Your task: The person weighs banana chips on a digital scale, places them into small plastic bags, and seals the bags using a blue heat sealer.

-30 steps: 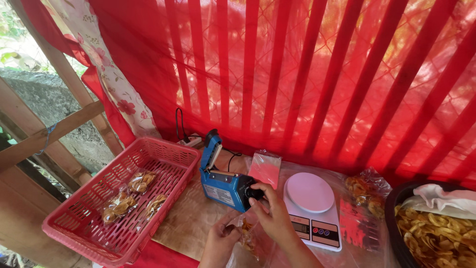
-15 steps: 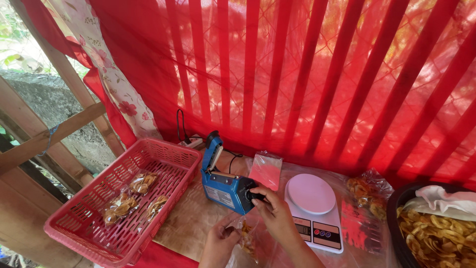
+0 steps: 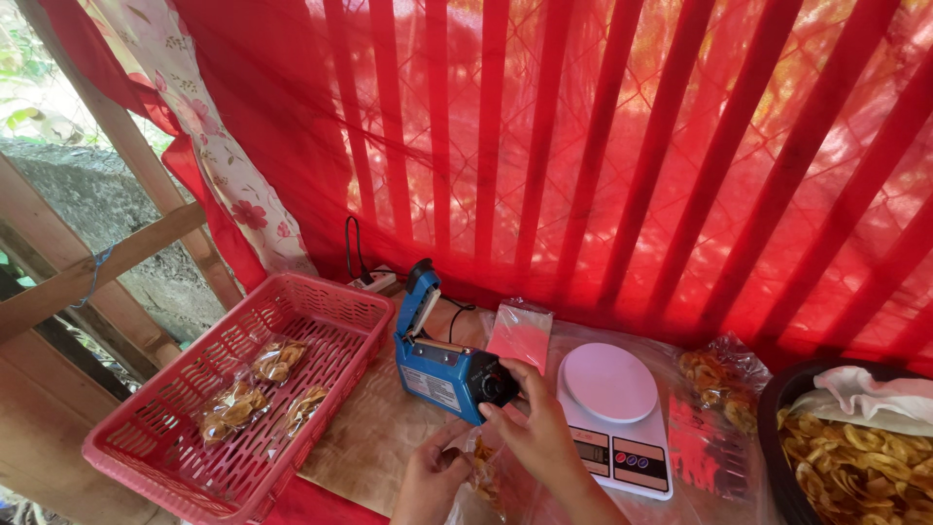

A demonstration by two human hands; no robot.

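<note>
A blue heat sealer [image 3: 439, 360] stands on the table with its lid raised. My right hand [image 3: 530, 428] rests at its near right end, fingers against the black dial [image 3: 492, 381]. My left hand [image 3: 432, 481] is just below and holds a clear bag of chips [image 3: 481, 472] at the bottom edge of the view. A white kitchen scale [image 3: 612, 403] stands right of the sealer.
A red plastic basket [image 3: 146, 457] at left holds three sealed chip bags [image 3: 253, 389]. A stack of empty clear bags [image 3: 520, 331] leans behind the sealer. At right lie a filled bag [image 3: 719, 374] and a dark basin of chips [image 3: 855, 457]. Red cloth hangs behind.
My right hand stays at the sealer's dial and the left keeps the bag; the view has shifted slightly, little else differs.
</note>
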